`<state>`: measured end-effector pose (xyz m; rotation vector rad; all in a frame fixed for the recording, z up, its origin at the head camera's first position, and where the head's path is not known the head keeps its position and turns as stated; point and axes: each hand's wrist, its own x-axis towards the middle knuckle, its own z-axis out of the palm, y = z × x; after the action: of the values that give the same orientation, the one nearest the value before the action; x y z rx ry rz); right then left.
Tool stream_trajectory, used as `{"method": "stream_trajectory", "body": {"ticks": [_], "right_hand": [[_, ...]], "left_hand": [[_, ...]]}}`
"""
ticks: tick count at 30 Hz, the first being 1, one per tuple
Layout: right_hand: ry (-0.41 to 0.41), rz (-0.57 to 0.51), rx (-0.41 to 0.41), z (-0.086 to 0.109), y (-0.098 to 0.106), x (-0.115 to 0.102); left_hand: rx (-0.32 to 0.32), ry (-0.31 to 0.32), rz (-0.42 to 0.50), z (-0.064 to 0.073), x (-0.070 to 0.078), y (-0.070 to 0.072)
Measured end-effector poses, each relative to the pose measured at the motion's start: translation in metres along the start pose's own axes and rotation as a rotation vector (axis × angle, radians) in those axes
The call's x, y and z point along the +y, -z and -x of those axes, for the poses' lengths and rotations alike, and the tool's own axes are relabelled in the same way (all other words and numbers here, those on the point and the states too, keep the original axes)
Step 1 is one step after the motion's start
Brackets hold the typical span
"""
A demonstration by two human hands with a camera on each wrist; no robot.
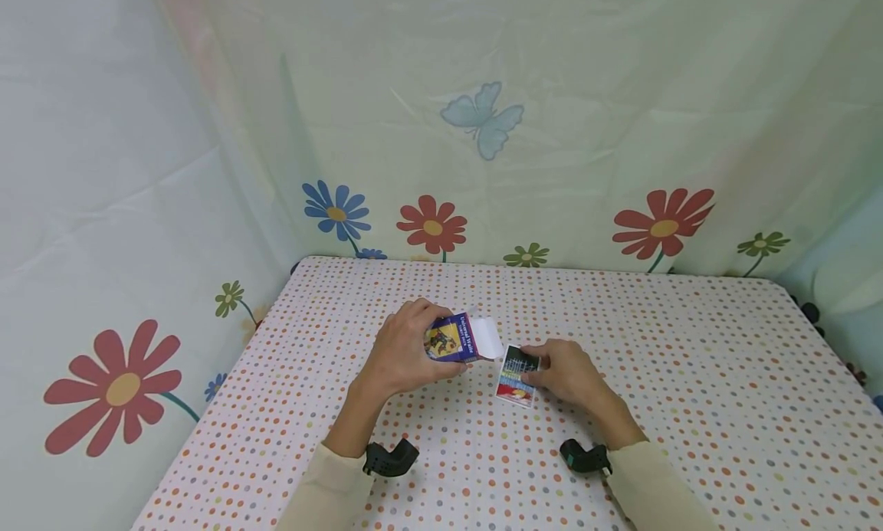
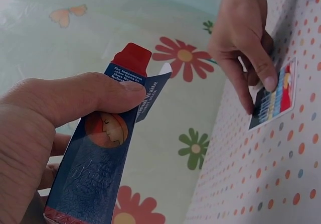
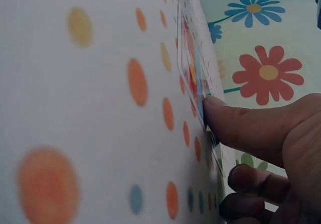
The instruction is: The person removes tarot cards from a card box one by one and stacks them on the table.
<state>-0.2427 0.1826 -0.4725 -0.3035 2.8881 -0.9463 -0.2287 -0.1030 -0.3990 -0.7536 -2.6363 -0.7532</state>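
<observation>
Firstly, a pale curtain point(image 1: 593, 94) hangs behind the far edge of the tabletop point(image 1: 724, 362) and along its left edge; it bears printed flowers and one blue butterfly point(image 1: 485, 121). The tabletop is white with many small coloured dots, and its two far corners are rounded.

Two beige sleeves point(image 1: 331, 489) come over the tabletop from the near side. The left hand point(image 1: 407, 349) is curled around a box point(image 1: 447, 338), with its thumb laid on one narrow side. The right hand point(image 1: 571, 372) makes a narrow pinch: its thumb rests on the face of a card point(image 1: 516, 378), and its index finger touches the border of this card.

The box is dark blue, with a yellow picture and the words "Universal Waite", and it is held above the tabletop, somewhat nearer to the left edge than to the right. On each wrist sits a black device point(image 1: 391, 459). The card, with dark, blue, yellow and red parts, lies almost flat at the tabletop, about midway between the left and right edges; whether it is single, I cannot tell. From the open end of the box, a white flap point(image 1: 487, 338) points toward the card, just beside it.
</observation>
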Motion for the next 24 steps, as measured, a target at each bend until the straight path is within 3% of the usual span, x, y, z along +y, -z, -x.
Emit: {"method": "stream_trajectory", "body": {"ticks": [11, 24], "right_hand": [[-0.033, 0.073, -0.095, 0.0026, 0.0058, 0.0010], [0.014, 0.067, -0.114, 0.0049, 0.0100, 0.0039]], "left_hand": [[-0.009, 0.013, -0.004, 0.0006, 0.0012, 0.0008], [-0.016, 0.028, 0.000, 0.0007, 0.0012, 0.0000]]}}
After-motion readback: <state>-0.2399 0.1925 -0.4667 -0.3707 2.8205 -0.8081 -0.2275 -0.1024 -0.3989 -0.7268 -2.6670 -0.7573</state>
